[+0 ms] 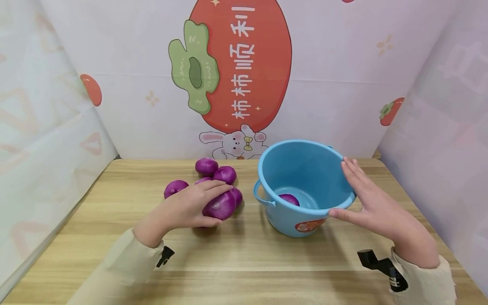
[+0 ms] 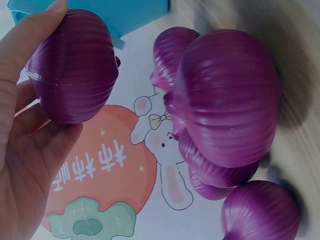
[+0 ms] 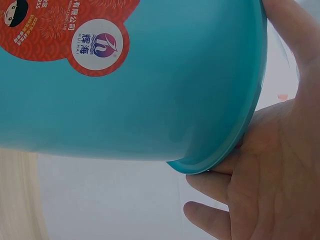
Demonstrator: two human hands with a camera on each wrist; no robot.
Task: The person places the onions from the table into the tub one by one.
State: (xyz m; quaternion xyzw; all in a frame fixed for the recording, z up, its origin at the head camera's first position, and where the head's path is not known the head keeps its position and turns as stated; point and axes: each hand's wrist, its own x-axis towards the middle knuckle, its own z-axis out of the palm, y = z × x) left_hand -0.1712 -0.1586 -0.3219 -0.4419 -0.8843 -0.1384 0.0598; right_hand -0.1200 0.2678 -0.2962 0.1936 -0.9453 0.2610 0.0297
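My left hand [image 1: 192,205] holds a purple onion [image 2: 75,65] between the thumb and fingers, lifted off to one side of the other onions in the left wrist view. Several more purple onions [image 1: 225,174] lie clustered on the table around and behind that hand. To the right, a light blue bucket [image 1: 293,222] tips slightly toward me, with one onion [image 1: 289,199] on its bottom. My right hand [image 1: 375,207] grips the bucket's right rim, thumb at the near edge and fingers spread along the far side. From the right wrist, the fingers [image 3: 210,185] show against the rim.
Beneath everything is a wood-grain table [image 1: 244,258]. A thin blue handle [image 1: 261,195] hangs at the bucket's left side. Behind stands a white printed backdrop [image 1: 328,106] with a large persimmon and a rabbit, and pale sheets hang on both sides.
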